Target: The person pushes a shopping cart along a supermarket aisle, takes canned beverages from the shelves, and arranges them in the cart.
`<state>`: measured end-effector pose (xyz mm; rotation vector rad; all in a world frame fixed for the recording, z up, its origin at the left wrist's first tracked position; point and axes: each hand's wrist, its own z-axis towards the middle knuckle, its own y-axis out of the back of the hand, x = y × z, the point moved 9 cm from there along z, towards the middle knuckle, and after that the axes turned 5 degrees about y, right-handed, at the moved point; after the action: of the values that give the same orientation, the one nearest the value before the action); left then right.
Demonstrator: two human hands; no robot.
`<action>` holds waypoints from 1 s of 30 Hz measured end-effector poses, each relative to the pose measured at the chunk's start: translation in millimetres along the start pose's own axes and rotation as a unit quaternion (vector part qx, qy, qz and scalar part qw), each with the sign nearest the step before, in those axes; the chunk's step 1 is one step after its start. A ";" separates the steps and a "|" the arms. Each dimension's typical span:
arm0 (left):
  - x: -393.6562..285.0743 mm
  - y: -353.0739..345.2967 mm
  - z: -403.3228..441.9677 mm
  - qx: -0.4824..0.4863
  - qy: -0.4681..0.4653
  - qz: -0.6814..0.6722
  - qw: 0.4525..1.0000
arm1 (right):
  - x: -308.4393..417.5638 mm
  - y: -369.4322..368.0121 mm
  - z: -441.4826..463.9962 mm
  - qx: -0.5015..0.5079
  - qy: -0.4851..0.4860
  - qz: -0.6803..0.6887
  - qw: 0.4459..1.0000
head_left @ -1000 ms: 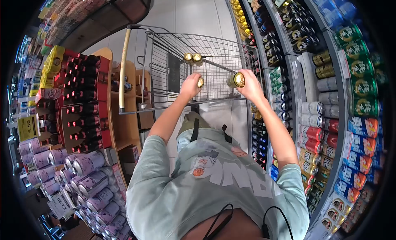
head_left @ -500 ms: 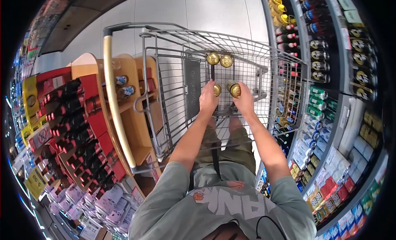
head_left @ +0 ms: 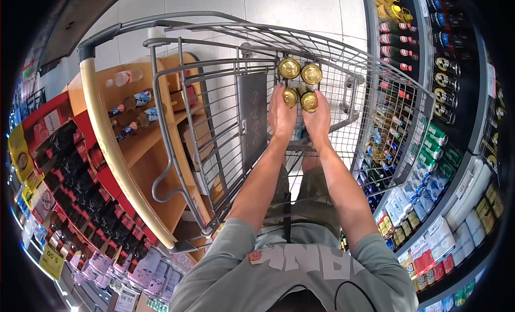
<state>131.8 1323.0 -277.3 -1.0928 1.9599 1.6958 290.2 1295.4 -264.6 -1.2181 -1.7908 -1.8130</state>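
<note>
My left hand (head_left: 281, 115) is wrapped around a gold-topped drink can (head_left: 290, 98) inside the wire shopping cart (head_left: 199, 71). Close on its right, my right hand (head_left: 317, 119) grips a second gold-topped can (head_left: 309, 102). Both of these cans stand roughly upright, lids facing me. Just beyond them, two more cans with gold lids, a left one (head_left: 289, 68) and a right one (head_left: 311, 74), stand side by side, touched by neither hand. My fingers and palms hide most of the sides of the held cans.
The cart's pale handle (head_left: 107, 135) runs along the left, near a wooden display shelf (head_left: 153, 145) with bottles. Dark bottles (head_left: 91, 188) fill a red stand at far left. On the right, store shelves hold green cans (head_left: 435, 135) and red-capped bottles (head_left: 396, 41).
Both held cans have moved closer together and nearer to the two far cans. The cart and shelves appear shifted as my view moved closer.
</note>
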 end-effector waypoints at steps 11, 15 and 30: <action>-5.2 -2.8 15.6 -0.006 0.024 -0.011 1.000 | -1.9 -10.7 8.1 -0.031 -0.078 0.085 0.993; -8.4 -2.7 16.9 -0.001 0.017 -0.023 1.000 | -8.6 -15.6 3.8 -0.027 -0.099 0.104 0.989; -6.8 -9.2 15.5 0.031 -0.005 -0.068 0.997 | -10.4 -17.6 7.1 -0.052 -0.001 0.053 0.997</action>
<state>139.3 1340.0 -282.7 -1.1650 1.8737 1.5563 285.8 1301.5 -284.9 -1.3270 -1.6167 -1.8650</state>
